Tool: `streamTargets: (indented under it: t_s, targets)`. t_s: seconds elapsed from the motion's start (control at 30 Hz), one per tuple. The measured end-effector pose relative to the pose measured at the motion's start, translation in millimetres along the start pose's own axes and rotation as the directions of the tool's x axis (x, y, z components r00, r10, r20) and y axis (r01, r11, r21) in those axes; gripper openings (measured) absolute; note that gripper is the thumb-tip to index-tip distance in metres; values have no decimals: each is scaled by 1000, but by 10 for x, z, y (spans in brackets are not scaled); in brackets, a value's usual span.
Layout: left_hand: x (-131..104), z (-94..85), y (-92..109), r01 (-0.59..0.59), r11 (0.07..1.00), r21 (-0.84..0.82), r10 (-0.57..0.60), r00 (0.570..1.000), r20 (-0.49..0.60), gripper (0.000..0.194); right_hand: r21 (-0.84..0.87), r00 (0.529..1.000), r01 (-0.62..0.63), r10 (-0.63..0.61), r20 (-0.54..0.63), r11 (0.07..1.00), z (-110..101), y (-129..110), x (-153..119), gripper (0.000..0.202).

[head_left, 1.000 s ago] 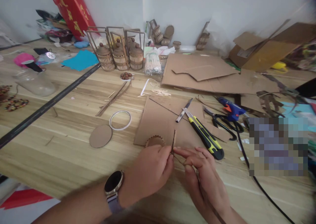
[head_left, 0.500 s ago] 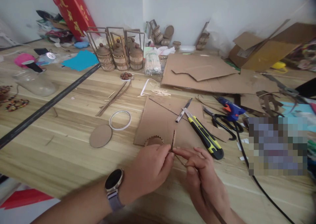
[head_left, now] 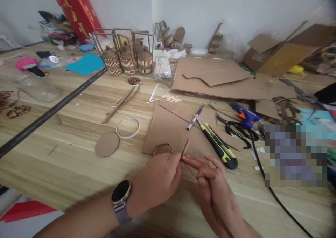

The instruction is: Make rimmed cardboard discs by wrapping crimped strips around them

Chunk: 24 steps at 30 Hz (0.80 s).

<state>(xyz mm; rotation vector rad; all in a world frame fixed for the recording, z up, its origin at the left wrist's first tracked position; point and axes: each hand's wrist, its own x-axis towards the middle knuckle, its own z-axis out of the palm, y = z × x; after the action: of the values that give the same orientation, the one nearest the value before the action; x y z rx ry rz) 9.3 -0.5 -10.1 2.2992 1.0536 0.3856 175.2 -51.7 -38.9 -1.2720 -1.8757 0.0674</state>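
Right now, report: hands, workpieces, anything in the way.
Left hand pinching corrugated strip, one end free. Right hand holding thin strip. Round cardboard piece partly hidden by left hand. Utility knife near right hand, possibly crowding.

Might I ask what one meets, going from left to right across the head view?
Clear jar, cardboard disc, white ring, left hand, corrugated strip, utility knife, blue glue gun.

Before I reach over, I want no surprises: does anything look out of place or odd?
A few things. The utility knife lies near the right hand, blade apparently out, which looks unsafe. Beyond the cardboard sheet, pale sticks lie scattered, and farther back one small basket leans while the lidded baskets stand upright.
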Motion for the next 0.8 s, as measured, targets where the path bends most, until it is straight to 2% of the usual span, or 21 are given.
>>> streamTargets:
  t_s: [0.3,0.6,0.8]
  targets:
    - [8,0,-4,-9,998,-67,6,999,-45,28,15,1000,-18,19,-25,1000,1,-37,9,16]
    - [11,8,-11,-19,1000,-8,18,997,-69,28,-63,998,12,-15,-53,998,-9,-88,78,17]
    - [3,28,-27,-14,1000,10,14,997,-79,25,-27,1000,-11,11,-9,1000,-49,-95,58,15]
